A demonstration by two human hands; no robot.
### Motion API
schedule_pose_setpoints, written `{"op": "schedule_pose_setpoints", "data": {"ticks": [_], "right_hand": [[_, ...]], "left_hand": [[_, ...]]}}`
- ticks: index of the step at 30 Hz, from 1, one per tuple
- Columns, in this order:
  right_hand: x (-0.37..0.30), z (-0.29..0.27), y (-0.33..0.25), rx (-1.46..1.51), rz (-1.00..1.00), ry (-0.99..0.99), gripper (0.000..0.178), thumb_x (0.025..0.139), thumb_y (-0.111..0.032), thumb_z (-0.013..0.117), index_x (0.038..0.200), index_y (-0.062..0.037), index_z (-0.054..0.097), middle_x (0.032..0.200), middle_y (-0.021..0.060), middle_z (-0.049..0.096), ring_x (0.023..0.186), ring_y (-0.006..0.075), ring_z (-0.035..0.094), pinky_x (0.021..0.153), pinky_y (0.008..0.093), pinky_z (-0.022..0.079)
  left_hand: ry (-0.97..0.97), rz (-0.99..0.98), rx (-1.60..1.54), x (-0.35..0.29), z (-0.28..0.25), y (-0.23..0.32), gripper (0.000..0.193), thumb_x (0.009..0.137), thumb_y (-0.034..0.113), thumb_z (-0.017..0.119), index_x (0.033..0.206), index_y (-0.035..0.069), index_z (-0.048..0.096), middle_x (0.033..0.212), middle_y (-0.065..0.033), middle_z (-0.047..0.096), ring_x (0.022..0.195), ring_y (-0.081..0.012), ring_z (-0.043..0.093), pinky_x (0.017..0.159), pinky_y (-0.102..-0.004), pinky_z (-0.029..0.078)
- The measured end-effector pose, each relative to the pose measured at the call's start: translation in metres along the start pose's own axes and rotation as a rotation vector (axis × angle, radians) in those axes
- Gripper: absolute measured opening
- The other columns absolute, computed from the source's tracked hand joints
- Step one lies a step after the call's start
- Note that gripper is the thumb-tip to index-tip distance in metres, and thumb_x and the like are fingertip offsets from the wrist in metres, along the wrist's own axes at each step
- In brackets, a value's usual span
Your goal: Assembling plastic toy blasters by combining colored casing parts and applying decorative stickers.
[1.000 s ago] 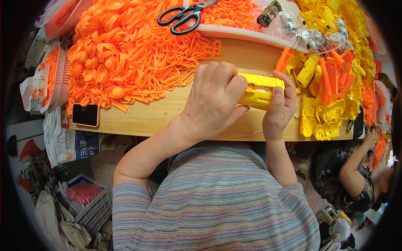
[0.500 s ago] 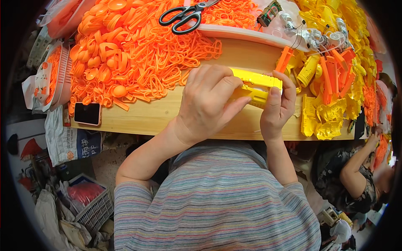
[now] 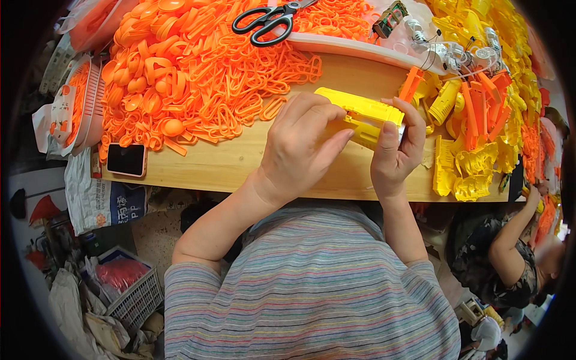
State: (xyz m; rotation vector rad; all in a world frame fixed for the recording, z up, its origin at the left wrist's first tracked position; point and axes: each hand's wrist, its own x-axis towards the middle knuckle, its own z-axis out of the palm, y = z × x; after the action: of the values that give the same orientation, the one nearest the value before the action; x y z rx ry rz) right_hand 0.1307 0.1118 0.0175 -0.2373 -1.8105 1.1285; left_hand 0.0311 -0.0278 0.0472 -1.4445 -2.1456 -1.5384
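Note:
Above the table's front part I hold a yellow plastic casing (image 3: 367, 110), long and rounded, tilted with its left end farther away. A gap runs along its near side, and something pale shows at its right end. My right hand (image 3: 397, 147) is closed round that right end, thumb on the near side and fingers behind. My left hand (image 3: 300, 144) is at the other end, fingers curled and thumb pointing along the casing's near edge. Its fingertips are partly hidden, so their exact hold is unclear.
A large heap of orange plastic clips and spoon-like parts (image 3: 198, 78) covers the table's left. Black-handled scissors (image 3: 264, 25) lie at the back. A phone (image 3: 126, 160) rests at the left edge. Rightward are orange strips (image 3: 474, 111), yellow shells (image 3: 465, 171) and wired parts (image 3: 450, 57). Another person (image 3: 510, 252) sits right.
The casing's left end now shows more, rising past my left hand, and the gap looks narrower. My left hand has shifted slightly left along it. My right hand keeps its hold.

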Motion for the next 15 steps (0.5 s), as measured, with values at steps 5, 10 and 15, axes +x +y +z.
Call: {"op": "schedule_pose_setpoints", "data": {"ticks": [5,10,15], "right_hand": [[0.0022,0.0023,0.0000,0.013,-0.043,0.011,0.033,0.091,-0.012,0.060,0.119,0.0025,0.052,0.104,0.0113,0.061,0.084,0.0137,0.058,0.074,0.0238,0.048],[0.0020,0.0011,0.0021,-0.051,-0.098,-0.012,0.033,0.092,-0.014,0.061,0.119,0.0030,0.051,0.106,0.0123,0.060,0.088,0.0149,0.058,0.077,0.0249,0.048],[0.0006,-0.0010,0.0032,-0.026,-0.090,-0.015,0.034,0.092,-0.014,0.061,0.119,0.0032,0.051,0.109,0.0127,0.059,0.091,0.0154,0.057,0.077,0.0256,0.048]], "left_hand": [[0.050,0.001,0.013,-0.0031,0.0054,0.0003,0.027,0.072,0.000,0.076,0.097,0.001,0.064,0.094,-0.0122,0.062,0.089,-0.0271,0.062,0.078,-0.0340,0.050],[0.084,-0.050,-0.011,-0.0033,0.0092,0.0014,0.026,0.072,0.000,0.075,0.096,0.001,0.063,0.094,-0.0118,0.061,0.088,-0.0262,0.062,0.079,-0.0332,0.049],[-0.001,-0.067,-0.075,0.0026,0.0067,-0.0028,0.025,0.072,0.001,0.075,0.093,0.000,0.062,0.094,-0.0123,0.061,0.089,-0.0257,0.061,0.078,-0.0328,0.049]]}}
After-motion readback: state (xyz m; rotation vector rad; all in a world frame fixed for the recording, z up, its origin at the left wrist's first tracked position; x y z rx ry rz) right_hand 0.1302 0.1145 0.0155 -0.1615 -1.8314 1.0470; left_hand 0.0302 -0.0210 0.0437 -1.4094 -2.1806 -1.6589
